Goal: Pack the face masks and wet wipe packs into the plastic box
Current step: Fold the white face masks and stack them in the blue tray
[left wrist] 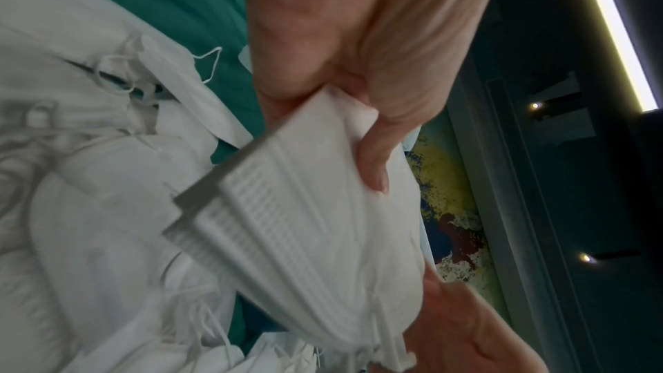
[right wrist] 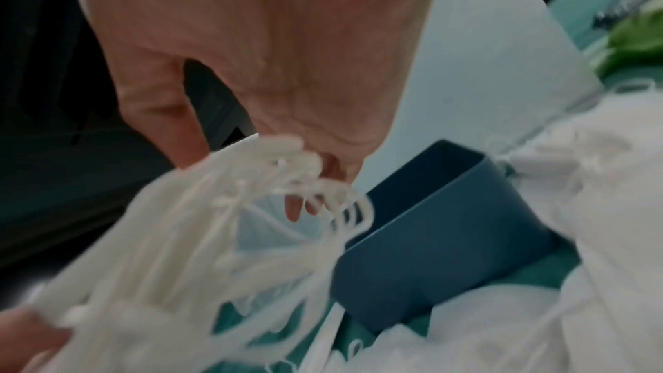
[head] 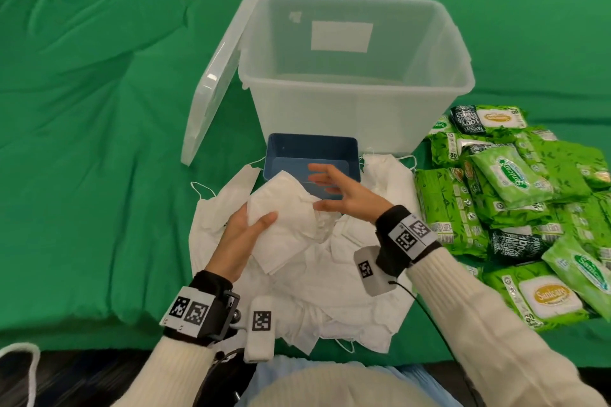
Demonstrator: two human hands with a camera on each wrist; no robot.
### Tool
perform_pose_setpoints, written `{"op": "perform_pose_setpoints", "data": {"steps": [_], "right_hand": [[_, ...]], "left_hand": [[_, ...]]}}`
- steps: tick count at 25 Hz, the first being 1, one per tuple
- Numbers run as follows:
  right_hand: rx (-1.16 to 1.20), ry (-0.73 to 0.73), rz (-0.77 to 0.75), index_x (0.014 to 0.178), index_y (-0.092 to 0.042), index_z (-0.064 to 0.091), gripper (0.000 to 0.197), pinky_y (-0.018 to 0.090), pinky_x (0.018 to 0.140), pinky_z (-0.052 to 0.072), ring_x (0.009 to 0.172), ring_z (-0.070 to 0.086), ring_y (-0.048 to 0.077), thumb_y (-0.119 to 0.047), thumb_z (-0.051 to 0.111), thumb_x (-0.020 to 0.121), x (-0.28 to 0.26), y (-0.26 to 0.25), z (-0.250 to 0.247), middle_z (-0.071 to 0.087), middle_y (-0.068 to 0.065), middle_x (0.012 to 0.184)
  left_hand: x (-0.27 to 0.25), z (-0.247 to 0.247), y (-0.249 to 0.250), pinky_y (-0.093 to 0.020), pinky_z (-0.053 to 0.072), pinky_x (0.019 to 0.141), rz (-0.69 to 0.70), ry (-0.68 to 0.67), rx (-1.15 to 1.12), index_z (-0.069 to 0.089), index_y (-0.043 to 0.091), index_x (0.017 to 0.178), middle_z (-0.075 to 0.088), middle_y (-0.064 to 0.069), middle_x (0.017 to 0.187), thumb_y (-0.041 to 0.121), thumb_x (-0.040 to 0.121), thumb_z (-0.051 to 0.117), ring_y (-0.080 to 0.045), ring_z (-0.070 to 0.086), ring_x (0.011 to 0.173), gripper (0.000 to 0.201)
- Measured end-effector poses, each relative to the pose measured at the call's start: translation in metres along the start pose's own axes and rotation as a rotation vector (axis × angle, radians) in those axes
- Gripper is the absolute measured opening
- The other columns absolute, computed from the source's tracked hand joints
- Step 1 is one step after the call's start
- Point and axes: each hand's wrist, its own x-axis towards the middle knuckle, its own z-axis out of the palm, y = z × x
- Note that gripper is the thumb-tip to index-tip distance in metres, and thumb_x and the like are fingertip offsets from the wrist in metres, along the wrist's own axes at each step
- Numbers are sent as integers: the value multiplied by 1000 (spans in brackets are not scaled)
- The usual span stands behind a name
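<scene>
Packing looks barely begun: the clear plastic box [head: 357,76] stands open on the green cloth [head: 99,92] with nothing visible inside, its lid [head: 224,63] leaning against its left wall, so both sorts of goods are still to go in. Just in front of it sits a small blue tray [head: 312,155], also without contents as far as the head view shows. White face masks [head: 330,291] lie in a loose heap on the cloth nearest the person, soft, pleated and thin, their ear loops trailing out in tangles. Above that heap the left hand [head: 241,241] grips a stack of masks [head: 284,221], thumb on top and fingers [left wrist: 373,169] curled round its edge; the ribbed folds of the stack show plainly in the left wrist view. The right hand [head: 340,192] is spread with fingers mostly straight, touching the far end of the stack, apparently squaring it up; loops hang blurred across its fingers in the right wrist view. Wet wipe packs [head: 515,208] lie piled to the right of the box, glossy green pouches, flat and pillowy, with white flap labels, and they appear untouched.
</scene>
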Motion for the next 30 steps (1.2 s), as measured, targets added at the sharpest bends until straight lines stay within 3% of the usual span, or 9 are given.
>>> {"op": "perform_pose_setpoints", "data": {"steps": [4, 8, 13, 16, 18, 20, 23, 27, 30], "right_hand": [[351, -144, 0, 142, -25, 29, 72, 40, 110, 34, 132, 38, 21, -21, 53, 75, 3, -2, 23, 38, 3, 144], [362, -164, 53, 143, -32, 26, 101, 37, 108, 35, 131, 41, 18, -65, 72, 60, -1, 11, 29, 38, -1, 145], [301, 91, 63, 126, -20, 50, 60, 22, 90, 50, 104, 58, 14, -13, 78, 73, -1, 14, 39, 60, 3, 118], [415, 241, 87, 114, -23, 60, 48, 38, 96, 50, 101, 62, 27, -12, 79, 71, -4, 24, 37, 63, 20, 110], [481, 226, 130, 114, -32, 59, 53, 45, 101, 46, 108, 59, 30, -15, 80, 69, -2, 28, 38, 61, 21, 113], [740, 143, 156, 127, -28, 50, 61, 45, 100, 46, 108, 59, 31, -2, 71, 76, 0, 28, 39, 58, 21, 117], [976, 76, 166, 140, -16, 37, 62, 37, 91, 50, 82, 65, 24, 11, 53, 86, -2, 26, 34, 58, 15, 104], [666, 58, 173, 136, -12, 42, 55, 34, 93, 50, 96, 62, 23, 5, 58, 86, 8, 30, 42, 58, 10, 112], [60, 13, 106, 123, -10, 52, 41, 33, 90, 51, 93, 60, 22, -2, 63, 85, 8, 50, 53, 59, 10, 111]], "left_hand": [[3, -4, 4, -42, 49, 97, 47, -48, 89, 58, 19, 123, 67, -3, 118, 42, 67, 73, -21, 62, 111, 63], [5, -13, 5, -43, 50, 95, 49, -35, 89, 59, 20, 119, 67, -5, 117, 44, 61, 74, -23, 62, 110, 64], [3, -11, 0, -40, 51, 93, 26, -22, 121, 58, 20, 116, 66, -5, 117, 38, 63, 76, -21, 62, 109, 58], [3, -17, -4, -40, 49, 95, 11, 47, 108, 58, 23, 111, 65, -4, 116, 15, 83, 69, -23, 60, 111, 31], [2, -18, -9, -39, 49, 95, -16, 51, 91, 58, 22, 111, 65, -4, 117, 10, 87, 64, -22, 60, 111, 28], [1, -23, -11, -41, 47, 97, -35, 84, 59, 58, 19, 114, 65, -6, 118, 9, 87, 63, -23, 61, 111, 29], [4, -39, -10, -45, 47, 97, -51, 150, 47, 62, 15, 109, 66, -10, 115, 7, 86, 63, -27, 62, 108, 24], [1, -53, -8, -33, 54, 85, -58, 169, 60, 61, 13, 106, 67, -8, 110, 5, 88, 60, -21, 65, 97, 20], [-4, -79, -4, -24, 55, 76, -43, 252, 14, 61, 15, 105, 68, 0, 103, 4, 90, 57, -10, 66, 90, 18]]}}
